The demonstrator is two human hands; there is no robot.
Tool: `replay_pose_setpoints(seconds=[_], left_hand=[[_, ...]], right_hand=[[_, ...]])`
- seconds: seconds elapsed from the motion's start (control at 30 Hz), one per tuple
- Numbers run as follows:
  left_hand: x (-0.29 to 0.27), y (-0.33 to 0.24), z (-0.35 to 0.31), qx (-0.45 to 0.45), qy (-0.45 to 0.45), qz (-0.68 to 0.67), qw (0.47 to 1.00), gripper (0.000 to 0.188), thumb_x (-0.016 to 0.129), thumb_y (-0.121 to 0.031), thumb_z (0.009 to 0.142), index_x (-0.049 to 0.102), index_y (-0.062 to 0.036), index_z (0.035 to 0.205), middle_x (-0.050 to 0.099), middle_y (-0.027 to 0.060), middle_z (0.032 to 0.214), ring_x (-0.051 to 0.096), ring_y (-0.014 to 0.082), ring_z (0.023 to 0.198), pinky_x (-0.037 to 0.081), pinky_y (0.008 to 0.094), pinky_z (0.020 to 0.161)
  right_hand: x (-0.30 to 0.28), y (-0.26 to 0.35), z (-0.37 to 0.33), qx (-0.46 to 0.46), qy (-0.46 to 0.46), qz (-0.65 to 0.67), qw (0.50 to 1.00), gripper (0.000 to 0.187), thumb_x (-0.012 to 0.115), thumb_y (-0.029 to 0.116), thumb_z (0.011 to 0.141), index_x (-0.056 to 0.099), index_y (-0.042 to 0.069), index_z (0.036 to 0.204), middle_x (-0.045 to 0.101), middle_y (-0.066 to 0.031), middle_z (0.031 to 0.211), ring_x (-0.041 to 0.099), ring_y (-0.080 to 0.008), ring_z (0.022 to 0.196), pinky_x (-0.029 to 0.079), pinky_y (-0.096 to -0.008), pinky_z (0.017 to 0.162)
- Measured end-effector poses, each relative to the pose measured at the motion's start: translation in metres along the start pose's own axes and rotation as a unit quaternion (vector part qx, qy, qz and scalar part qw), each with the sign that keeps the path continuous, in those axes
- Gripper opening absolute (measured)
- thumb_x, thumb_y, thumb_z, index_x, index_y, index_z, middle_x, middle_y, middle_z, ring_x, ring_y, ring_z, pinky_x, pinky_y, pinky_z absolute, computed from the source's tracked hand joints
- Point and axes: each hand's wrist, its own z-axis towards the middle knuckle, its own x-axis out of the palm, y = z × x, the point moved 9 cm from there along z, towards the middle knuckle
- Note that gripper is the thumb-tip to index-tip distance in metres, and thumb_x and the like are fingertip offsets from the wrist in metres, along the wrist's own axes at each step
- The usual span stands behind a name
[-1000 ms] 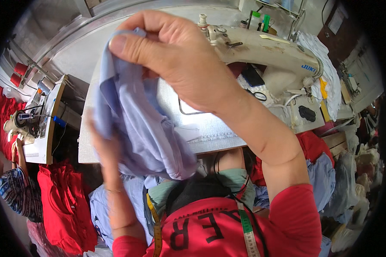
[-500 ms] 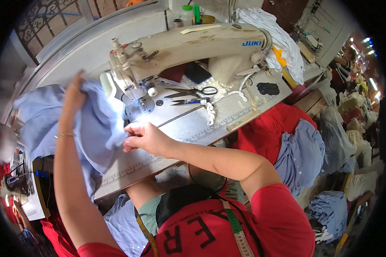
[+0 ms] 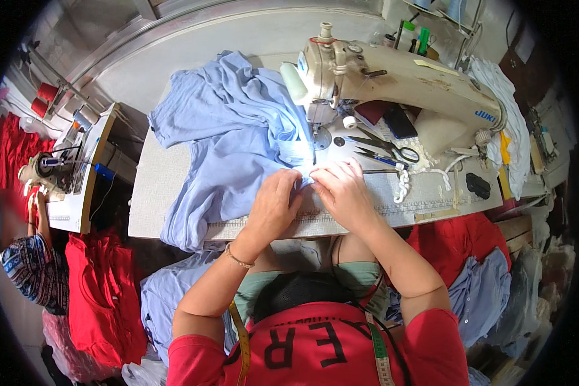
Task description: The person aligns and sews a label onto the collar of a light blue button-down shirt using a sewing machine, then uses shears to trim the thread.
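Observation:
A light blue shirt [image 3: 219, 154] lies spread over the left part of the sewing table, its right edge close to the needle area. My left hand [image 3: 278, 204] pinches the garment's near right edge. Right beside it, my right hand [image 3: 345, 193] grips the same edge, fingertips almost meeting the left ones. The sewing machine [image 3: 399, 80] stands behind, its lamp lighting the cloth below the needle. Black-handled scissors [image 3: 402, 153] and blue-handled thread snips [image 3: 381, 158] rest to the right of my hands. The cloth between my fingertips is mostly covered by them.
White cord [image 3: 402, 186], a black phone [image 3: 400, 122] and a small black object [image 3: 478, 186] lie on the table's right. Red cloth [image 3: 460, 241] and blue garments [image 3: 479, 296] are heaped at right. Left, another person [image 3: 32, 264] works at a second machine [image 3: 42, 170].
My left hand has come down from the raised shirt to the near edge beside my right hand. The shirt now lies flatter on the table. The view has swung left.

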Motion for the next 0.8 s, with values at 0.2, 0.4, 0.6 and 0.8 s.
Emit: replay_pose_setpoints(seconds=[0.2, 0.4, 0.6, 0.8], left_hand=[[-0.013, -0.013, 0.002, 0.042, -0.034, -0.044, 0.998, 0.028, 0.066, 0.004, 0.073, 0.055, -0.0010, 0.098, 0.057, 0.0135, 0.086, 0.059, 0.0318, 0.074, 0.049, 0.0360, 0.063], [-0.022, -0.030, -0.002, 0.094, -0.058, 0.056, 0.992, 0.021, 0.067, 0.001, 0.074, 0.059, -0.0035, 0.093, 0.057, 0.0098, 0.079, 0.058, 0.0279, 0.064, 0.047, 0.0360, 0.055], [-0.025, -0.033, -0.011, 0.107, -0.099, 0.105, 0.984, 0.021, 0.068, 0.002, 0.069, 0.060, -0.0037, 0.088, 0.054, 0.0080, 0.074, 0.054, 0.0251, 0.058, 0.044, 0.0347, 0.051], [-0.029, -0.034, -0.017, 0.098, -0.131, 0.074, 0.984, 0.021, 0.067, 0.004, 0.070, 0.061, -0.0009, 0.090, 0.056, 0.0100, 0.075, 0.056, 0.0259, 0.063, 0.046, 0.0352, 0.053]], right_hand=[[-0.005, 0.000, -0.009, 0.019, -0.031, 0.037, 0.999, 0.011, 0.058, 0.011, 0.085, 0.058, 0.005, 0.094, 0.064, -0.0102, 0.083, 0.061, -0.0273, 0.081, 0.043, -0.0409, 0.085], [-0.008, 0.010, -0.014, 0.002, -0.065, 0.054, 0.996, 0.007, 0.061, 0.008, 0.082, 0.059, 0.006, 0.088, 0.064, -0.0097, 0.078, 0.062, -0.0268, 0.073, 0.044, -0.0410, 0.081], [-0.003, 0.022, -0.023, 0.013, -0.083, 0.030, 0.996, 0.011, 0.062, 0.004, 0.078, 0.059, 0.006, 0.088, 0.064, -0.0089, 0.076, 0.061, -0.0255, 0.068, 0.043, -0.0412, 0.081], [0.004, 0.028, -0.028, 0.049, -0.095, 0.045, 0.993, 0.014, 0.058, 0.006, 0.080, 0.060, 0.005, 0.094, 0.064, -0.0100, 0.076, 0.062, -0.0255, 0.071, 0.042, -0.0427, 0.086]])
